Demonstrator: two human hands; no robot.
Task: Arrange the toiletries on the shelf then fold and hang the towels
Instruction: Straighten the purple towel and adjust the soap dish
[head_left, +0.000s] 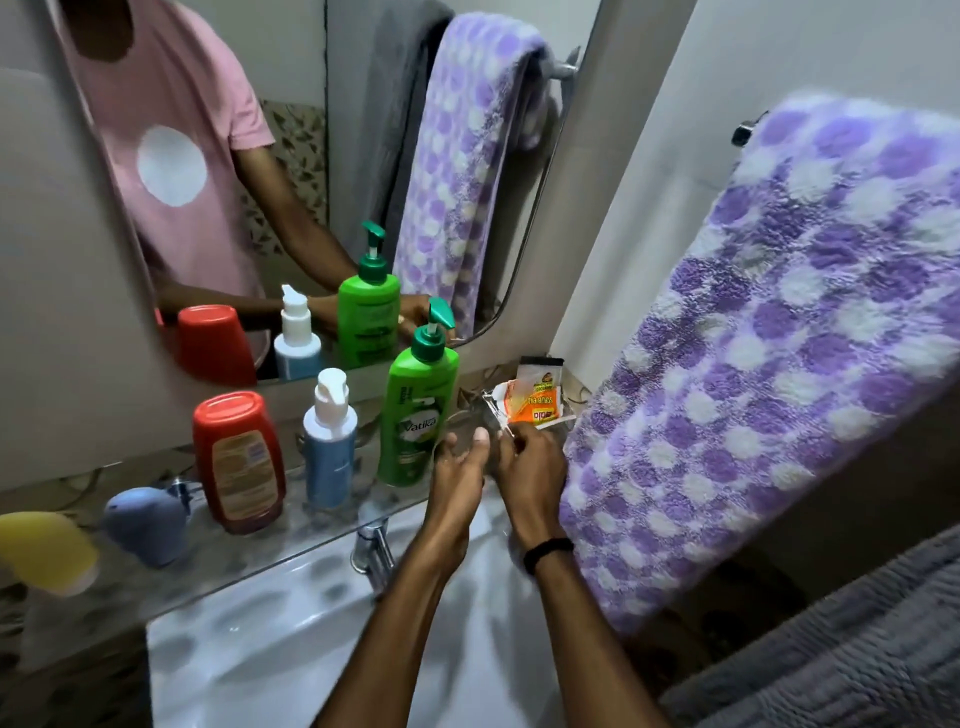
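On the glass shelf stand a red bottle, a blue pump bottle and a green Vatika pump bottle. Just right of the green bottle lies an orange scrub pad packet in what looks like a clear dish. My left hand holds the dish's near rim beside the green bottle. My right hand pinches the packet's clear wrapper edge. A purple and white spotted towel hangs on the rail at the right. A grey towel lies below it.
A yellow item and a blue-grey item sit at the shelf's left end. The tap and white basin are under the shelf. The mirror behind reflects the bottles and towels.
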